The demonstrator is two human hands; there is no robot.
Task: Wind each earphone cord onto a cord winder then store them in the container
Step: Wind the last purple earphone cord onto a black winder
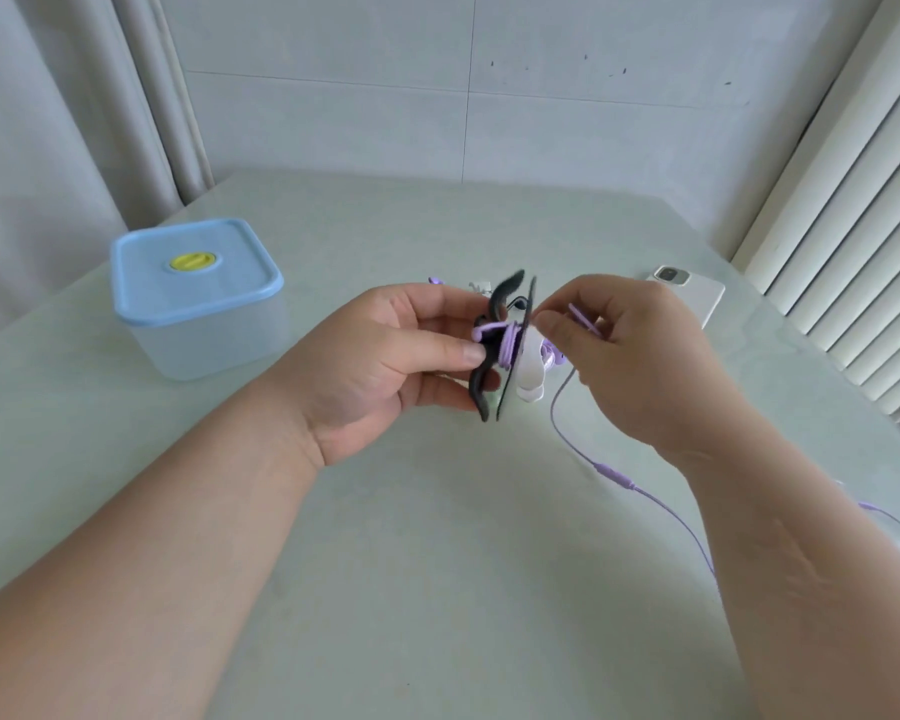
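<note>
Fingers (432, 304), left hand (380, 356): curled round black cord winder (489, 394), 3 o'clock of lidded container (198, 330).
Winder: likely light, floppy; hold at core.
Fingers (557, 324), right hand (640, 366): pinching purple cord (559, 407); thin, limp.
Cord tail: runs toward 5 o'clock, end hidden behind forearm.
White piece (528, 368): blurred, unidentified.
</note>
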